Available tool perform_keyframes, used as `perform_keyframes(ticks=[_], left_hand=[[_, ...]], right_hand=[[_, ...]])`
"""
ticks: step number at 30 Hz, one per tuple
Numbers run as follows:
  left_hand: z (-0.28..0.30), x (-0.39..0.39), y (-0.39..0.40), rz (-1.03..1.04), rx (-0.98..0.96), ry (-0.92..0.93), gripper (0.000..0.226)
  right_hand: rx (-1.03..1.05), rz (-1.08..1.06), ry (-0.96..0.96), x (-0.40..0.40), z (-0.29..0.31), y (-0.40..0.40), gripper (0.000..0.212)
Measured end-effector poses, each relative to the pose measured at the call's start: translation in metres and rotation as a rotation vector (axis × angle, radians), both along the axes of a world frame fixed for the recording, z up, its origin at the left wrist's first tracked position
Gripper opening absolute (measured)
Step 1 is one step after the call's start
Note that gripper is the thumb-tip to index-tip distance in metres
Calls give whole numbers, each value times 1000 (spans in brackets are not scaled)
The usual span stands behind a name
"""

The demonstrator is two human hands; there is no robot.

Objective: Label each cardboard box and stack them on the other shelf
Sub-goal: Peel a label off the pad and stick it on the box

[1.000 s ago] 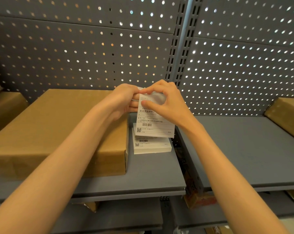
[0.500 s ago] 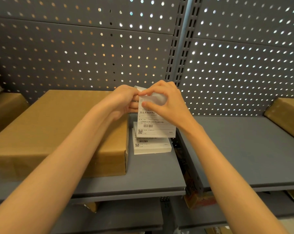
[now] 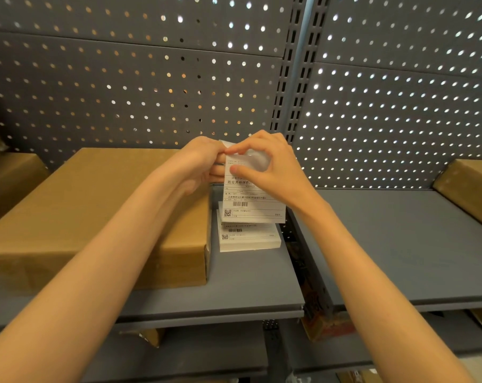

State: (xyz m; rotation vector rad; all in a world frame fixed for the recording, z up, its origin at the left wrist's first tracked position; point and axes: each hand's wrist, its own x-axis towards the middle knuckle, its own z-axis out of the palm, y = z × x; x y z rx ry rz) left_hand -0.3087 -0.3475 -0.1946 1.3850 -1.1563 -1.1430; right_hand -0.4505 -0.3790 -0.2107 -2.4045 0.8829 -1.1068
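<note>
A white shipping label (image 3: 252,204) hangs upright between my hands above the left shelf (image 3: 234,294). My left hand (image 3: 204,161) pinches its top left corner. My right hand (image 3: 267,164) grips its top edge with thumb and fingers, where a thin backing sheet curls away. Below it a stack of labels (image 3: 249,239) lies flat on the shelf. A large brown cardboard box (image 3: 90,217) sits to the left of the stack, partly hidden by my left forearm.
The right shelf (image 3: 400,244) is grey, with a cardboard box (image 3: 472,189) at its far right edge. Another box (image 3: 10,183) sits at the far left. Perforated grey panels (image 3: 151,92) back both shelves. Lower shelves hold more cardboard.
The label has shifted very slightly in my hands; both hands stay at its top edge. Boxes and the label stack have not moved.
</note>
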Motion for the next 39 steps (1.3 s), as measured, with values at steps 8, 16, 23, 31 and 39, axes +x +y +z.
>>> perform_keyframes(ticks=[8, 16, 23, 31, 39], left_hand=[[0, 0, -1, 9, -14, 59, 26], [-1, 1, -1, 36, -14, 23, 26], [-1, 0, 2, 30, -58, -49, 25], [-4, 6, -3, 116, -40, 2, 17], [-7, 5, -6, 94, -59, -44, 22]], right_hand=[[33, 9, -66, -2, 0, 0, 26], [59, 44, -62, -2, 1, -2, 18], [96, 16, -69, -3, 0, -3, 22], [90, 9, -84, -3, -3, -4, 14], [123, 25, -101, -4, -1, -6, 17]])
